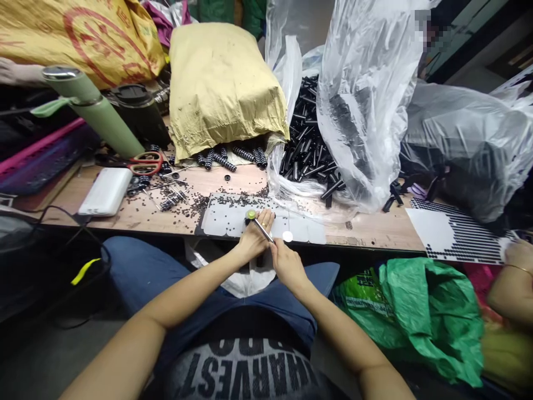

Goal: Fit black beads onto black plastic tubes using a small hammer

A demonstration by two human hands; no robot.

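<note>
Both of my hands meet at the table's front edge, over a pale grey mat sprinkled with tiny black beads. My right hand is closed on the lower end of a slim metal rod, which has a round yellow-green end. The rod slants across my left hand, whose ringed fingers are bent together over the mat. Something dark shows by those fingertips; what the left fingers hold is hidden. A white disc lies just right of my hands.
Behind stand a yellow sack over beaded black rods and a clear bag of black tubes. To the left are red-handled scissors, a white power bank and a green flask. Another person's hand touches a striped sheet.
</note>
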